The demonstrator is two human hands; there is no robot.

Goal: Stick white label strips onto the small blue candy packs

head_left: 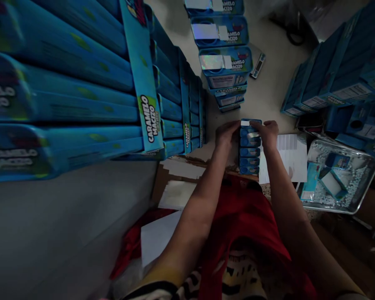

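A row of small blue boxes (250,152) stands between my hands at the table's near edge. White labels sit on the far end of the row, one of them a white label (245,123) on the farthest box. My left hand (227,132) reaches in from the left, fingers stretched out, tips touching that box's side. My right hand (268,132) is on the other side, its fingertips closed on a slanted white label strip (253,135) over the boxes. A white label sheet (292,160) lies just right of the row, partly behind my right forearm.
Tall stacks of blue candy boxes (90,104) rise close on the left. Further labelled boxes (226,62) line the back beside a small digital scale (258,66). More stacks (325,79) stand right, above a metal tray (340,208) holding white pellets and boxes.
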